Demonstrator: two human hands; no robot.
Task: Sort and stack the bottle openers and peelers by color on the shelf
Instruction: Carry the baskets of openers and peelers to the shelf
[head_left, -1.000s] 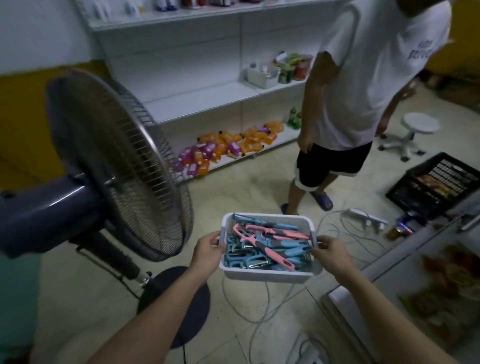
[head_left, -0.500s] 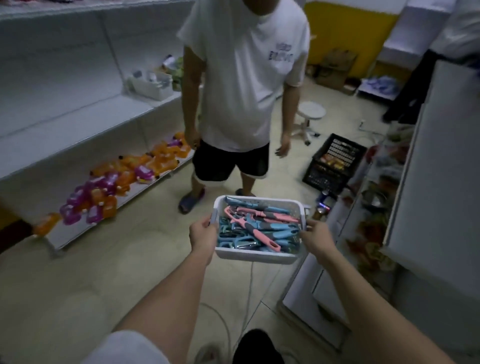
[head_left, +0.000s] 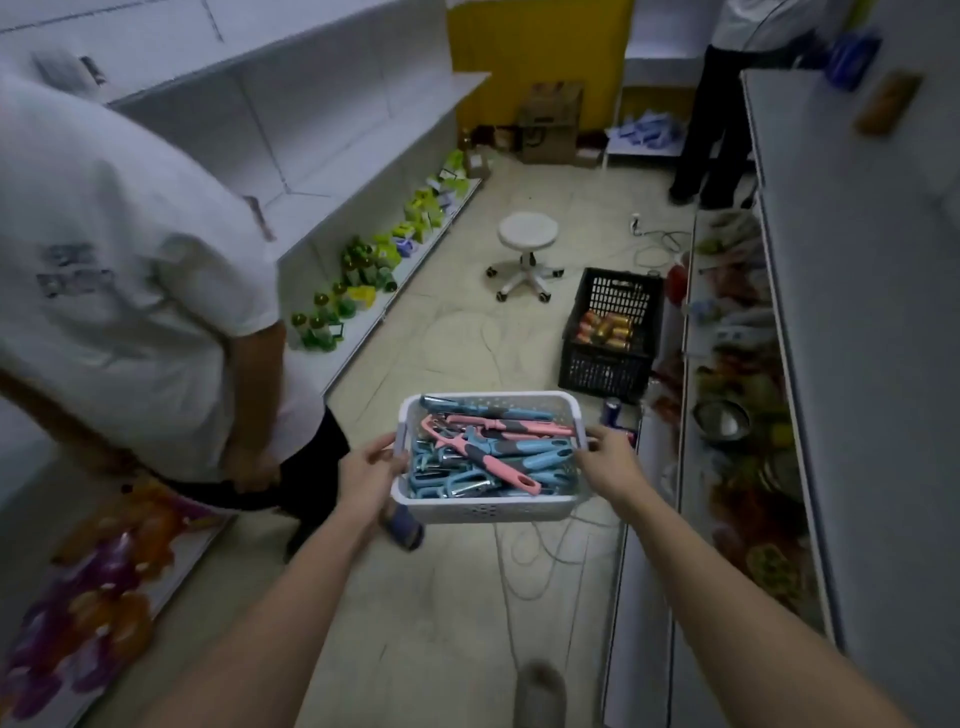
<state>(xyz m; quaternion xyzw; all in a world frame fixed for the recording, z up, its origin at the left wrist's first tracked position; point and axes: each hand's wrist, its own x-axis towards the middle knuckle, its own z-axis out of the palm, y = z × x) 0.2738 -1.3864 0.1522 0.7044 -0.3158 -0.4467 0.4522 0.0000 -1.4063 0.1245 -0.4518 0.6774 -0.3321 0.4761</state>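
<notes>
I carry a white plastic basket (head_left: 488, 506) in front of me above the floor. Pink and blue bottle openers and peelers (head_left: 493, 452) lie in it in a jumbled heap, mostly blue with a few pink on top. My left hand (head_left: 366, 478) grips the basket's left rim and my right hand (head_left: 610, 462) grips its right rim. White shelves (head_left: 332, 119) run along the left wall, and their middle boards are bare.
A person in a white shirt (head_left: 119, 270) stands close on my left. Ahead on the floor are a white wheeled stool (head_left: 527, 249), a black crate (head_left: 613, 332) with cans, and loose cables (head_left: 524, 561). A counter (head_left: 737, 415) with goods lines the right. Another person (head_left: 722, 104) stands far back.
My view has swung right, from the fan and the shelf to the aisle. The person in white has shifted from ahead to my left. Both hands keep hold of the basket.
</notes>
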